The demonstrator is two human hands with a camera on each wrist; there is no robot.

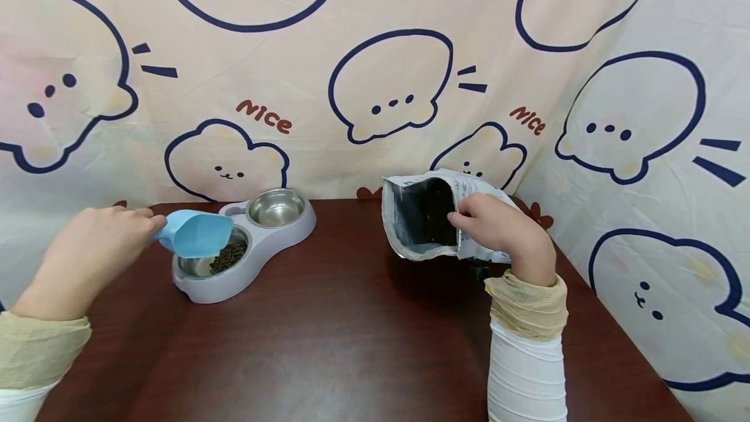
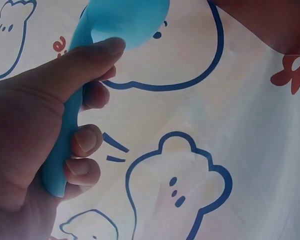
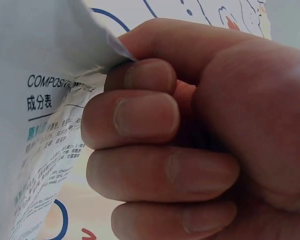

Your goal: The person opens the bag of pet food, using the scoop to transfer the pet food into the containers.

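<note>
My left hand (image 1: 96, 256) grips the handle of a light blue scoop (image 1: 196, 233), fingers wrapped round it in the left wrist view. The scoop is tilted over the near steel bowl of a grey double pet feeder (image 1: 266, 254). Brown kibble (image 1: 228, 256) lies in that bowl; the scoop covers part of it. On the right, my right hand (image 1: 498, 223) pinches the edge of a white food bag (image 1: 422, 249) between thumb and curled fingers. The bag's mouth faces left and shows dark contents inside. Printed text (image 3: 50, 90) is visible on the bag in the right wrist view.
The feeder's far steel bowl (image 1: 277, 207) shows bare metal. Both feeder and bag are on a dark brown table (image 1: 328, 337). A patterned cloth (image 1: 310, 83) hangs behind the table and along its right side. Something small and dark (image 1: 480, 272) sits under the bag.
</note>
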